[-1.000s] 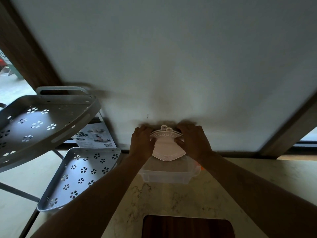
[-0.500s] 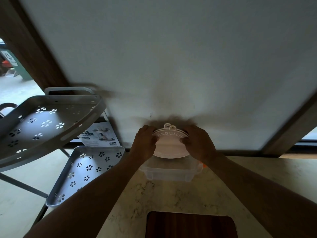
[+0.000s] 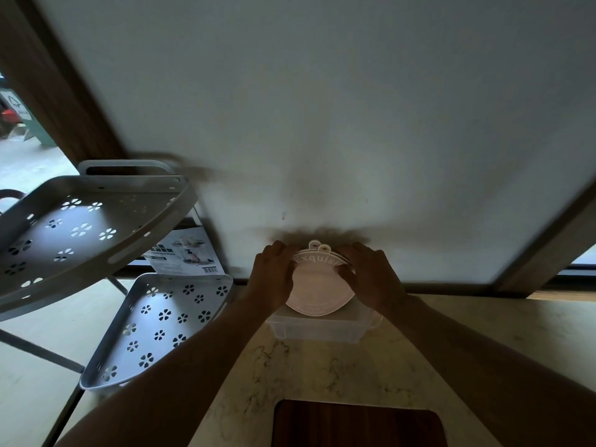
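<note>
A pale pink round lid point(image 3: 317, 290) with raised letters and a small eared tab at its far edge is tilted up above a clear plastic container point(image 3: 317, 330) on the marble counter. My left hand point(image 3: 274, 275) grips the lid's left rim. My right hand point(image 3: 371, 275) grips its right rim, with the thumb on the lid's face. The container stands close to the white wall, and the lid and my hands hide its far part.
A grey metal rack with flower cut-outs has an upper tray point(image 3: 80, 233) and a lower tray point(image 3: 154, 327) at the left. A printed box point(image 3: 190, 253) leans behind it. A dark wooden board point(image 3: 354, 427) lies at the counter's near edge. The marble counter point(image 3: 322, 375) reaches the wall.
The lid has tipped further towards me between my hands, so its face now looks rounder. Both hands kept their grip on its rims.
</note>
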Available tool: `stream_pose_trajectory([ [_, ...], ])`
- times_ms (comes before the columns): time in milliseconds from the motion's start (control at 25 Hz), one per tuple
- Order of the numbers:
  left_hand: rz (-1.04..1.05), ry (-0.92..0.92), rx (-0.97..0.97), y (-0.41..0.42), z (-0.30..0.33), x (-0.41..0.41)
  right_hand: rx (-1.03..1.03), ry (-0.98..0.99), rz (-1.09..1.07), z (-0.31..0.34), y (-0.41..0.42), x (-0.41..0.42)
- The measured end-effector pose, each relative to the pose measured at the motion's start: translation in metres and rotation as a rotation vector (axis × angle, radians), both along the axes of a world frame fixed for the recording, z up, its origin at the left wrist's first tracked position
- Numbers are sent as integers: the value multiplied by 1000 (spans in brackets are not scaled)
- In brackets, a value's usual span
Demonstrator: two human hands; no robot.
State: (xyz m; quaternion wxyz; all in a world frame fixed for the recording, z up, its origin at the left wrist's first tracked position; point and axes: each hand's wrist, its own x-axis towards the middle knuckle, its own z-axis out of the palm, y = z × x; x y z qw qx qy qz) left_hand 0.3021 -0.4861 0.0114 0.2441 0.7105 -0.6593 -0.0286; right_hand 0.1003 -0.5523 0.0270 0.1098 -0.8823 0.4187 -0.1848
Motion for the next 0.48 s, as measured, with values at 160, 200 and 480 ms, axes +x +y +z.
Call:
stream_pose_trajectory([
  [160, 9, 24, -42, -3, -1, -1, -15, -27, -14, -1, -4, 1],
  [200, 14, 15, -52, -4, -2, -1, -26, -23, -31, -2, -5, 2],
  [480, 53, -9, -53, -13, -9, -3, -95, -15, -131, -9, -6, 12],
])
